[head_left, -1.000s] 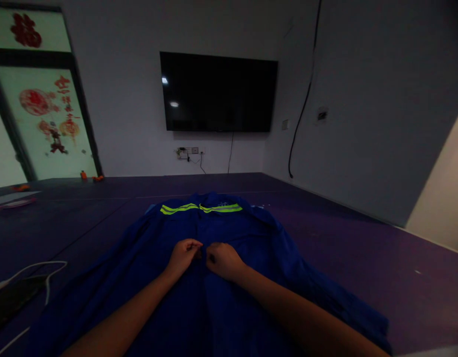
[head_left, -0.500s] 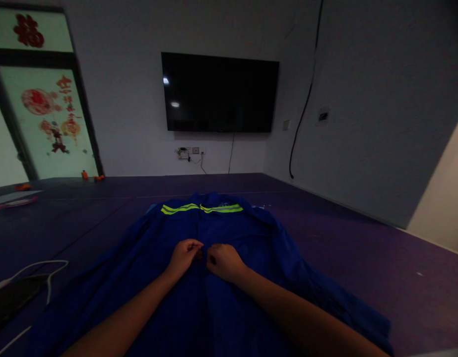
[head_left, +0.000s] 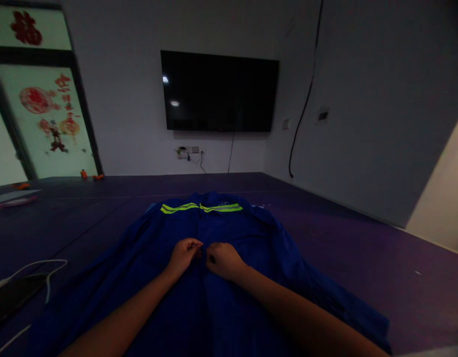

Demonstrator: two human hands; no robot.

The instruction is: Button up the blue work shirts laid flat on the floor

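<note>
A blue work jacket (head_left: 243, 233) with yellow-green reflective strips across its chest lies spread front side up, its collar pointing away from me. My left hand (head_left: 186, 253) is pinched at the jacket's front opening, fingertips together on the cloth edge. Close beside it, my right hand (head_left: 223, 259) is curled closed on the other side of the same opening. A narrow gap separates the two hands. Whatever small part of the front lies between the fingertips is hidden and too dark to make out.
The jacket rests on a purple surface (head_left: 344, 238). At left lie a dark phone-like device (head_left: 18, 297) and a white cable (head_left: 57, 261). Farther back are a flat pale item (head_left: 15, 198) and small orange objects (head_left: 98, 177). A television (head_left: 219, 91) hangs on the wall.
Almost nothing differs. Both hands stay at the jacket's front opening in the same closed pose, and the jacket lies as before; the view has shifted very slightly.
</note>
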